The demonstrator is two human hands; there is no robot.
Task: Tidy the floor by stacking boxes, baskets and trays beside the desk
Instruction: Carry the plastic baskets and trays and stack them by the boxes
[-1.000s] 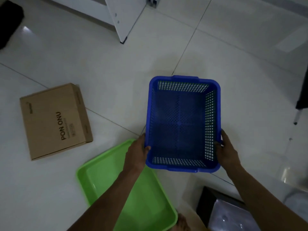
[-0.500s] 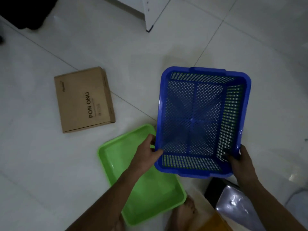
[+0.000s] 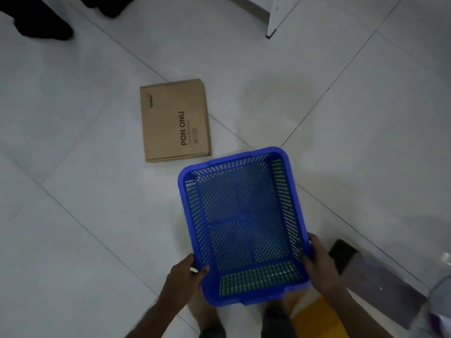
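Observation:
A blue perforated plastic basket [image 3: 244, 223] sits in the lower middle of the view. My left hand [image 3: 186, 273] grips its near left corner and my right hand [image 3: 317, 263] grips its near right side. Green shows through the basket's holes, so the green tray lies under it and is otherwise hidden. A flat brown cardboard box [image 3: 174, 119] printed "PON ONU" lies on the white tiled floor just beyond the basket's far left corner. A white desk leg [image 3: 277, 17] stands at the top right.
A dark box with a shiny grey top [image 3: 373, 281] lies at the lower right, with a yellow object [image 3: 317, 318] beside it near my feet. Dark shapes [image 3: 41, 18] sit at the top left corner.
The basket has moved left and down over the green tray, covering it. The view shifted, so the cardboard box now appears nearer the centre.

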